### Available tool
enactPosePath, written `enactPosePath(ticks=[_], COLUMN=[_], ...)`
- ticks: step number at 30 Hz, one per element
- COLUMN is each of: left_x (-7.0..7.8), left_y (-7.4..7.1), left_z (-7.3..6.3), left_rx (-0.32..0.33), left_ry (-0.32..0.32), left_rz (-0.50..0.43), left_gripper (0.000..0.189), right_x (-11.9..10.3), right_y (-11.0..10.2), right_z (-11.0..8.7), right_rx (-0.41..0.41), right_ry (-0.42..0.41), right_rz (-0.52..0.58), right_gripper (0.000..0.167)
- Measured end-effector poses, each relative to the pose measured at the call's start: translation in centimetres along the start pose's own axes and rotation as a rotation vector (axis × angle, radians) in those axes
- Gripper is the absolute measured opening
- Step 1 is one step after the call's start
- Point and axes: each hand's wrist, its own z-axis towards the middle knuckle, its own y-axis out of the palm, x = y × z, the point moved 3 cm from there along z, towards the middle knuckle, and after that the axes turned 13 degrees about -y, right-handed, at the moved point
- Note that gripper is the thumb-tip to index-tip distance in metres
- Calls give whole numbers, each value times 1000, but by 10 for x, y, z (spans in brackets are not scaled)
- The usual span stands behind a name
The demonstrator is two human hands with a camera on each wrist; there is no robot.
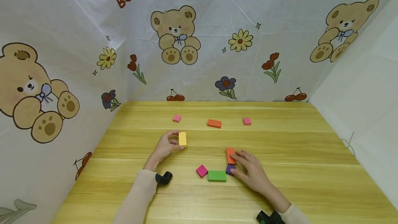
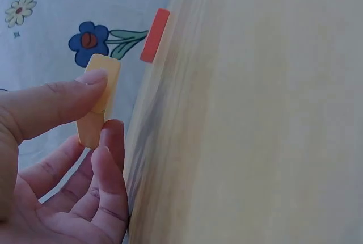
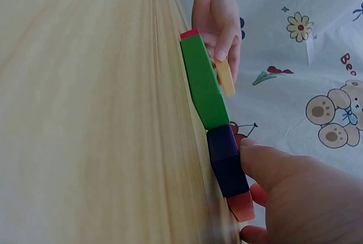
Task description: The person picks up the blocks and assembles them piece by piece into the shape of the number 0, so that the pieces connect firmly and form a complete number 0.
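My left hand [image 1: 164,148] pinches a yellow block [image 1: 182,139] between thumb and fingers, over the left middle of the table. In the left wrist view the yellow block [image 2: 101,99] stands on end, thumb across its face. My right hand [image 1: 250,172] rests its thumb against a small purple block [image 1: 230,169] and a fingertip on an orange block [image 1: 230,155] just behind it. A green block [image 1: 217,176] lies left of the purple one, and a magenta block [image 1: 201,171], turned cornerwise, sits at the green block's left end. In the right wrist view my hand partly hides the orange block [image 3: 242,207].
Farther back on the wooden table [image 1: 295,148] lie a pink block [image 1: 177,118], another orange block [image 1: 214,123] and a second pink block [image 1: 247,121]. A white cloth [image 1: 211,61] printed with bears and flowers hangs behind the table and along its left side.
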Motion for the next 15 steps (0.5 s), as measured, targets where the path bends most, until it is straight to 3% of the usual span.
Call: enactPosePath(ticks=[15], left_x=[2], left_y=[35], left_z=[-31], left_rx=[-93], left_ry=[76], left_rz=[19], left_gripper=[66], right_x=[1], right_y=[0], right_z=[-1], right_rx=[-17], right_ry=[18], right_rz=[0], right_gripper=[52])
